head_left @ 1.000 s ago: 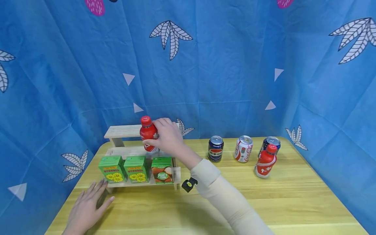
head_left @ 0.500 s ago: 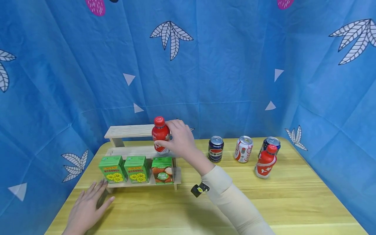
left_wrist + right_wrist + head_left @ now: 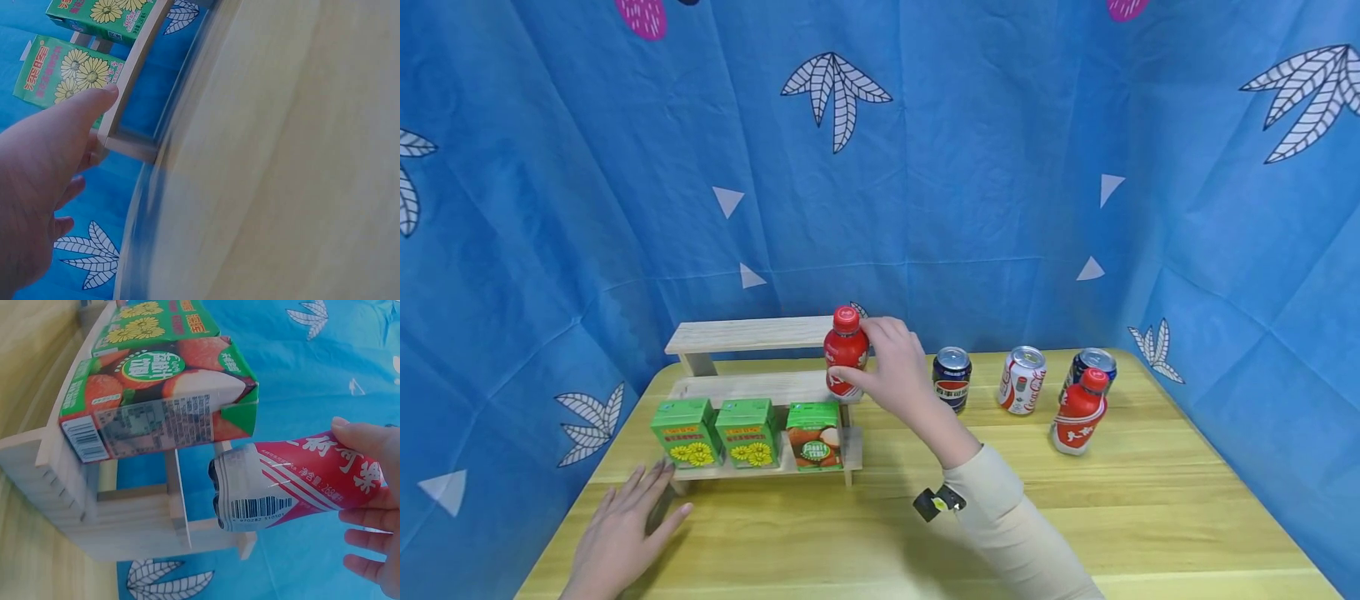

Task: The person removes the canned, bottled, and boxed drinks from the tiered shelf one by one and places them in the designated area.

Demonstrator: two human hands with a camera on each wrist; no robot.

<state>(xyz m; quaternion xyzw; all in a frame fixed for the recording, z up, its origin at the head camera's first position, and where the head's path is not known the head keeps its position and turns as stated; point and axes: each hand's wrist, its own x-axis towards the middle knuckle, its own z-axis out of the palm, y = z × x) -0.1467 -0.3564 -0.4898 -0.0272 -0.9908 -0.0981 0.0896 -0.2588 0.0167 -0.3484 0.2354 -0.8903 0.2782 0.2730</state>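
My right hand (image 3: 901, 371) grips a red drink bottle (image 3: 846, 343) with a red cap, holding it upright at the right end of a stepped wooden rack (image 3: 748, 335). Seen from the right wrist, thumb and fingers are round the bottle's red upper part, and its pale base (image 3: 240, 487) hangs past the rack's end, near a juice carton (image 3: 165, 406). On the rack's lowest step stand two green cartons with yellow flowers (image 3: 748, 435) and that fruit carton. My left hand (image 3: 625, 525) lies with spread fingers at the rack's front left corner, thumb (image 3: 103, 97) by the front rail.
Right of the rack stand a dark blue can (image 3: 952, 383), a white and red can (image 3: 1022, 382) and another dark blue can (image 3: 1093, 360). A second red bottle (image 3: 1078, 417) stands before the last one. A blue curtain (image 3: 985, 200) surrounds the wooden table (image 3: 1000, 517).
My right hand has carried the red bottle rightward along the rack, from about its middle to its right end. My left hand and the other drinks have stayed in place.
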